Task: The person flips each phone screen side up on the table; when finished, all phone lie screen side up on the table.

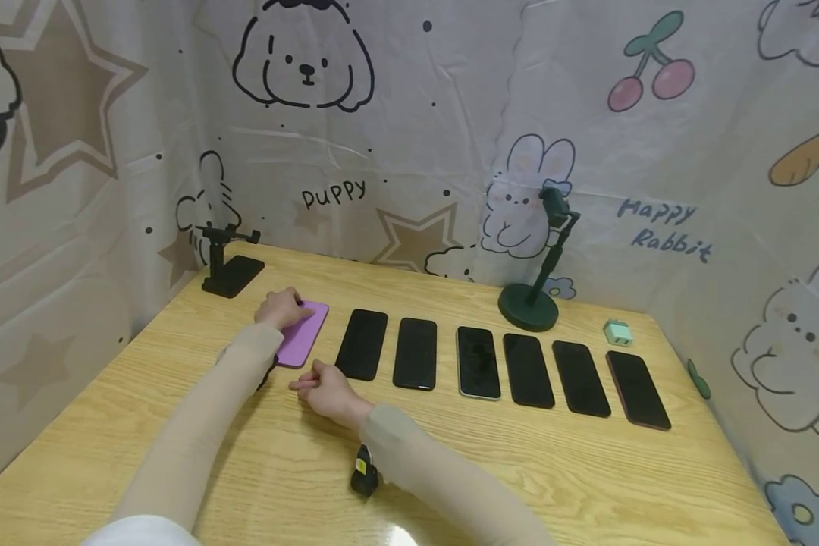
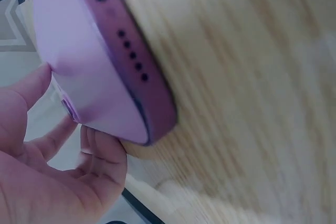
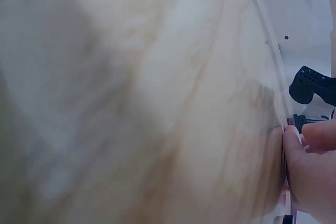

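In the head view my left hand (image 1: 281,308) is at the upper left edge of a purple phone (image 1: 303,335) that lies on the table. The left wrist view shows the left thumb on the edge of the purple phone (image 2: 89,56) and curled fingers at its side, holding it. Speaker holes show along the near end. Just below and right of that phone, my right hand (image 1: 331,393) hovers low with loosely bent fingers and nothing visibly held. The nearest black phone (image 1: 362,344) lies just beyond the right hand.
Several more dark phones, from a black phone (image 1: 415,353) to a pink-edged phone (image 1: 638,389), line up rightward. A black folding stand (image 1: 235,274) is at the back left. Behind the row are a dark green stand (image 1: 528,306) and a mint charger plug (image 1: 617,332).
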The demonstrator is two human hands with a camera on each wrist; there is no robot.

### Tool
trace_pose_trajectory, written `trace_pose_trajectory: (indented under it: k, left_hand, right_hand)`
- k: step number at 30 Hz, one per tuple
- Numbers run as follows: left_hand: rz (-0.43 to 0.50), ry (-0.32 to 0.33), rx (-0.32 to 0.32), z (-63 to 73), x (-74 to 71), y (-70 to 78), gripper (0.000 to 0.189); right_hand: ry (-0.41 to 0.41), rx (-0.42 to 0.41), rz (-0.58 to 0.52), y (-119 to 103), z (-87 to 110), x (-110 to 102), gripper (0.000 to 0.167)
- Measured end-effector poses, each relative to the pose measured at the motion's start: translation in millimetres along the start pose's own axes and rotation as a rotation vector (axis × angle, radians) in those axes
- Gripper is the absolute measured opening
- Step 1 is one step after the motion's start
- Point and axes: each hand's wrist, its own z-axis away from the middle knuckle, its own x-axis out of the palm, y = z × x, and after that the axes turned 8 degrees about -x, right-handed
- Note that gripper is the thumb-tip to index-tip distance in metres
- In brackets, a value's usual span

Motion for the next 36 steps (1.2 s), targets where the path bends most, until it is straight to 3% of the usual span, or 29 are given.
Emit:
trace_pose_trajectory:
  k: [8,15,20,28,36]
  left_hand:
    - [-0.004,0.014,0.012,1.8,-3.2,-4.0,0.047]
    - [-0.018,0.009,0.044,2.0,-4.0,-5.0,0.048]
    - [0.038,0.032,0.073,0.1,-3.4,-7.0,0.038]
    - [0.151,0.06,0.058,-4.1,-7.1,-7.5,0.028]
    - [0.257,0.108,0.073,-4.7,-16.9,-1.0,0.033]
  right_hand:
    - [0.009,-0.018,-0.035,0.2,-5.1,2.3,0.051]
    - [0.012,0.001,-0.164,1.3,-10.0,3.8,0.064]
    - [0.011,0.011,-0.183,2.4,-10.8,4.2,0.063]
    - [0.004,-0.001,-0.141,2.8,-10.4,4.7,0.063]
    - [0.046,-0.013,-0.164,4.7,-11.8,4.0,0.062]
